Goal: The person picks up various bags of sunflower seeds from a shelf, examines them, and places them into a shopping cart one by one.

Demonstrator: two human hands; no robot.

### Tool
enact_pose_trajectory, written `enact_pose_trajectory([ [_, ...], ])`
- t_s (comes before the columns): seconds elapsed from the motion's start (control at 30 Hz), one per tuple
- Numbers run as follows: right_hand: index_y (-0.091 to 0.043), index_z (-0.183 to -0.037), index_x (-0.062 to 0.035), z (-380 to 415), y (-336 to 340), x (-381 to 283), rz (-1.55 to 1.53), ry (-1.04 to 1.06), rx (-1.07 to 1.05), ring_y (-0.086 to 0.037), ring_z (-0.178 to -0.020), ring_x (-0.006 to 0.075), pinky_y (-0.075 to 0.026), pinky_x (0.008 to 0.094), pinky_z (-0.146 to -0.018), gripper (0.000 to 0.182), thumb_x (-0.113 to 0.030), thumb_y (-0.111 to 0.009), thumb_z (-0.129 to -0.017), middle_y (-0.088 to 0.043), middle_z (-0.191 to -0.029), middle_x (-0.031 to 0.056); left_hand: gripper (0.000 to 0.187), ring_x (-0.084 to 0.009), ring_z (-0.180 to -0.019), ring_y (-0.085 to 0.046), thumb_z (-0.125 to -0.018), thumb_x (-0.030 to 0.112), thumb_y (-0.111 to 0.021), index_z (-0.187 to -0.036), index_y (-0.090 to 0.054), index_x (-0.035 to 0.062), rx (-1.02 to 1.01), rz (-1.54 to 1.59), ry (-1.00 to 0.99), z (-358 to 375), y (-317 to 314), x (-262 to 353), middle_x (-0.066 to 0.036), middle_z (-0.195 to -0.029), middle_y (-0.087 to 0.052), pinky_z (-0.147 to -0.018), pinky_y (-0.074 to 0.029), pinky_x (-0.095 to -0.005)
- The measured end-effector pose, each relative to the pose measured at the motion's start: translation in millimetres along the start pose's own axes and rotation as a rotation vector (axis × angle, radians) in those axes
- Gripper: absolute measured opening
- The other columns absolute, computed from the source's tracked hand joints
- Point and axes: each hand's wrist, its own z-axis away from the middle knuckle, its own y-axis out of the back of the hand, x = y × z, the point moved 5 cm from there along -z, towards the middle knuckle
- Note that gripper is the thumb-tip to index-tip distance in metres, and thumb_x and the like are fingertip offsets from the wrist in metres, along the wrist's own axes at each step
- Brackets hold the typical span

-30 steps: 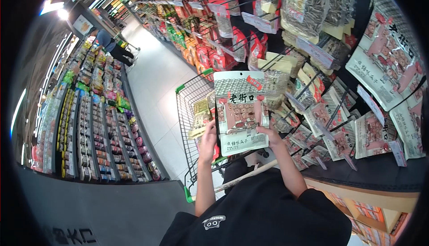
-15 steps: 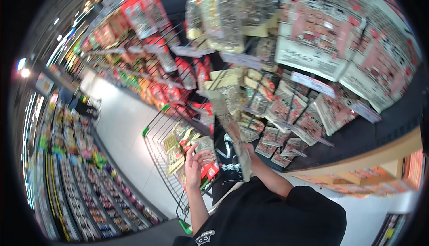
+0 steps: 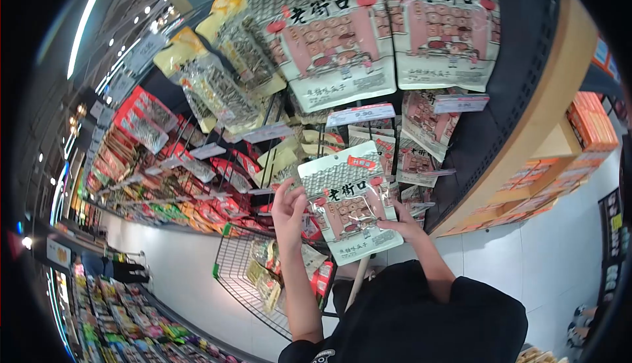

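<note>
In the head view a pale bag of sunflower seeds (image 3: 352, 211) with a pink shopfront print faces me, its front upright and tilted slightly. My right hand (image 3: 406, 224) grips its lower right edge, thumb across the front and the other fingers behind. Beside the bag's left edge is my left hand (image 3: 288, 208), open, with its fingers apart and loosely bent. Larger bags with the same print (image 3: 329, 40) hang on the rack just beyond, and smaller matching packets (image 3: 418, 159) hang below them behind the held bag.
A wire shopping cart (image 3: 230, 274) with green corners stands below left, holding several snack packs (image 3: 266, 277). Price tags (image 3: 361, 114) stick out from the rack. Orange boxes (image 3: 589, 122) fill wooden shelves at right. Down the aisle at left is a person (image 3: 122, 269) by another cart.
My right hand has turned the bag from its dark side to its printed front. My view has swung right toward the large hanging bags.
</note>
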Motion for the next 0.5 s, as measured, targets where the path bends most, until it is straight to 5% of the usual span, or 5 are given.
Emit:
enact_pose_trajectory([
  [0.07, -0.038, -0.136, -0.0009, 4.7, 10.4, -20.0, 0.154, 0.2, 0.004, -0.052, -0.108, 0.0161, -0.04, 0.0298, -0.095, 0.079, -0.007, -0.078, -0.068, -0.054, -0.119, 0.0081, 0.047, -0.0107, -0.087, -0.059, -0.083, -0.002, -0.06, -0.128, -0.044, 0.0003, -0.09, -0.06, -0.047, -27.6, -16.8, 0.3, -0.006, -0.099, -0.062, -0.076, -0.047, -0.0232],
  [0.3, -0.038, -0.136, 0.0002, 14.2, 25.2, -59.6, 0.038, 0.296, 0.081, -0.05, -0.109, 0.0143, -0.04, 0.029, -0.094, 0.078, -0.003, -0.077, -0.068, -0.053, -0.121, 0.0069, 0.049, -0.0046, -0.077, -0.056, -0.081, 0.0, -0.065, -0.126, -0.045, -0.0007, -0.185, -0.197, -0.115, -53.9, -93.7, 33.0, -0.003, -0.092, -0.052, -0.058, -0.046, -0.018],
  [0.4, -0.039, -0.135, -0.0008, 9.2, 26.6, -65.6, -0.01, 0.31, 0.101, -0.051, -0.108, 0.0138, -0.042, 0.0288, -0.092, 0.075, -0.002, -0.076, -0.069, -0.054, -0.12, 0.0065, 0.045, -0.009, -0.081, -0.057, -0.081, 0.005, -0.067, -0.122, -0.05, 0.0, -0.167, -0.211, -0.054, -58.8, -96.5, 30.2, -0.006, -0.097, -0.052, -0.059, -0.047, -0.0214],
  [0.5, -0.04, -0.133, -0.0014, 0.8, 20.5, -70.0, -0.049, 0.281, 0.072, -0.052, -0.106, 0.0135, -0.043, 0.0284, -0.089, 0.072, -0.002, -0.075, -0.07, -0.055, -0.118, 0.0061, 0.042, -0.0203, -0.089, -0.059, -0.08, 0.01, -0.068, -0.119, -0.055, 0.0022, -0.099, -0.698, -0.369, -64.6, -101.7, 49.0, -0.013, -0.105, -0.053, -0.068, -0.049, -0.0302],
])
